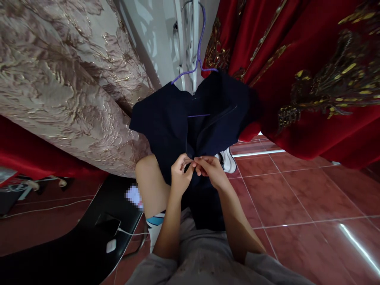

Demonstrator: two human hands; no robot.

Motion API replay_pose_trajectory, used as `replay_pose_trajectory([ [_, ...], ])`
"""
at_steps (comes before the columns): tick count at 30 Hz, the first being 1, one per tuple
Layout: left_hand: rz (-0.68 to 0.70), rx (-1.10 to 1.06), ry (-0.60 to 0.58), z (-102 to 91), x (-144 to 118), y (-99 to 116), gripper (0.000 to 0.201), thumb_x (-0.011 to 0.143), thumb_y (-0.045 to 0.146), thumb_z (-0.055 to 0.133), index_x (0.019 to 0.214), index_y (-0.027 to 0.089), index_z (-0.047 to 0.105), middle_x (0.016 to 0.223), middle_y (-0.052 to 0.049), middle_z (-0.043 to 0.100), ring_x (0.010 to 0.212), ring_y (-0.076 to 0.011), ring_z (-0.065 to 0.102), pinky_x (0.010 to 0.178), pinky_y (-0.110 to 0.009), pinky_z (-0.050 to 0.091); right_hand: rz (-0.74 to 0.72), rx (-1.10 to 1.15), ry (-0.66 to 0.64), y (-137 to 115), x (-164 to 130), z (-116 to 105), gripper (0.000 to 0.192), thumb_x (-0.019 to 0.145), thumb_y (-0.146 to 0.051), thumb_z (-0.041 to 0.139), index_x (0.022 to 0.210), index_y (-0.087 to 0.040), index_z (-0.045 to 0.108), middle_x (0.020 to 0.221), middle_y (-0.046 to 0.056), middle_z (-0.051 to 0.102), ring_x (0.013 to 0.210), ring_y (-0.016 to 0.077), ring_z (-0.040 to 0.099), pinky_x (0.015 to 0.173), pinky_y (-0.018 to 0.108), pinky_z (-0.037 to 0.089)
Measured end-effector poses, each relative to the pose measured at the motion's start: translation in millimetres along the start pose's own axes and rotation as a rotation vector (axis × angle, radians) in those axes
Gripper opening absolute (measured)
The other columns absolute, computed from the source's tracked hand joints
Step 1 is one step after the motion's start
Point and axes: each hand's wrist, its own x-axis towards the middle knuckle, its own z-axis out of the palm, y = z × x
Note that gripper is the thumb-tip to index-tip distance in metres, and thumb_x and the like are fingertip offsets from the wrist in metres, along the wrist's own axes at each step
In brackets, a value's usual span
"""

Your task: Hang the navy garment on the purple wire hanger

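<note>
A dark navy short-sleeved garment (169, 114) hangs from a purple wire hanger (199, 59), and its lower part drapes over my lap. Its front is parted below the neckline. At the lower end of that opening, my left hand (181, 172) is closed in a pinch of thumb and forefinger. My right hand (209, 168) meets it there, its thumb and fingers pinched too, with the fingertips of both hands almost touching. Whatever lies between the fingertips is too small to make out.
Pale brocade fabric (74, 79) hangs on the left, red gold-trimmed fabric (320, 59) on the right. A black surface (74, 241) at lower left holds a phone (108, 225) with a cable and a white case (111, 246). Red tiles (285, 198) cover the floor.
</note>
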Motion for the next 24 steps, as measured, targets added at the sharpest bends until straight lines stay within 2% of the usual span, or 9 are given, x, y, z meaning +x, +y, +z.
replay_pose_trajectory([
  [4,-0.032,0.000,0.000,-0.4,0,-6,0.014,0.088,0.026,0.072,0.095,0.018,0.063,0.081,-0.003,0.068,0.081,-0.0175,0.071,0.082,-0.030,0.059,-0.011,0.034,0.080,4,0,8,0.044,0.083,-0.054,0.069,0.065,-0.015,0.065,0.044,-0.002,0.050,0.040,0.0053,0.035,0.045,0.022,0.023],
  [7,-0.014,0.037,0.060,2.1,-1,-8,0.010,0.090,0.024,0.068,0.090,0.019,0.061,0.076,-0.001,0.065,0.078,-0.0163,0.070,0.081,-0.029,0.057,-0.016,0.019,0.049,7,-1,14,0.048,0.083,-0.059,0.069,0.063,-0.015,0.063,0.044,-0.002,0.051,0.040,0.0055,0.037,0.046,0.022,0.027],
  [11,0.055,0.074,0.127,8.2,-4,-8,0.013,0.092,0.019,0.067,0.102,0.020,0.058,0.083,0.000,0.064,0.080,-0.0142,0.067,0.080,-0.026,0.053,-0.040,0.031,0.052,3,-3,16,0.049,0.083,-0.060,0.069,0.066,-0.015,0.065,0.045,-0.002,0.052,0.040,0.0055,0.038,0.045,0.022,0.028],
  [14,0.101,0.121,0.150,14.8,-2,-11,0.020,0.090,0.014,0.065,0.106,0.021,0.054,0.089,0.000,0.061,0.082,-0.0132,0.064,0.080,-0.025,0.051,-0.124,0.031,0.075,-28,4,18,0.046,0.086,-0.057,0.070,0.067,-0.015,0.066,0.044,-0.002,0.050,0.040,0.0052,0.038,0.044,0.021,0.029],
  [17,0.120,0.176,0.185,22.4,3,-21,0.020,0.087,0.013,0.064,0.101,0.021,0.052,0.088,0.000,0.056,0.079,-0.0131,0.060,0.077,-0.025,0.050,-0.355,-0.029,0.134,-86,17,23,0.046,0.092,-0.058,0.066,0.073,-0.016,0.069,0.047,-0.003,0.051,0.039,0.0048,0.039,0.042,0.020,0.028],
  [20,0.139,0.210,0.168,27.4,8,-32,0.018,0.087,0.013,0.064,0.097,0.021,0.052,0.085,0.000,0.053,0.076,-0.0137,0.060,0.075,-0.026,0.050,-0.558,-0.044,0.202,-140,28,33,0.054,0.099,-0.064,0.056,0.074,-0.017,0.066,0.048,-0.005,0.048,0.038,0.0034,0.040,0.040,0.018,0.025],
  [22,0.137,0.224,0.118,27.1,12,-31,0.019,0.088,0.013,0.063,0.102,0.021,0.053,0.085,0.000,0.056,0.078,-0.0147,0.062,0.077,-0.028,0.051,-0.614,-0.049,0.196,-154,31,38,0.056,0.099,-0.066,0.055,0.073,-0.017,0.066,0.048,-0.005,0.049,0.037,0.0025,0.040,0.039,0.017,0.024],
  [24,0.136,0.221,0.020,22.9,17,-17,0.027,0.091,0.012,0.064,0.115,0.021,0.055,0.089,-0.002,0.062,0.082,-0.0164,0.067,0.084,-0.031,0.055,-0.625,-0.081,0.162,-152,31,40,0.055,0.099,-0.064,0.057,0.074,-0.017,0.067,0.049,-0.004,0.052,0.038,0.0024,0.041,0.039,0.016,0.027],
])
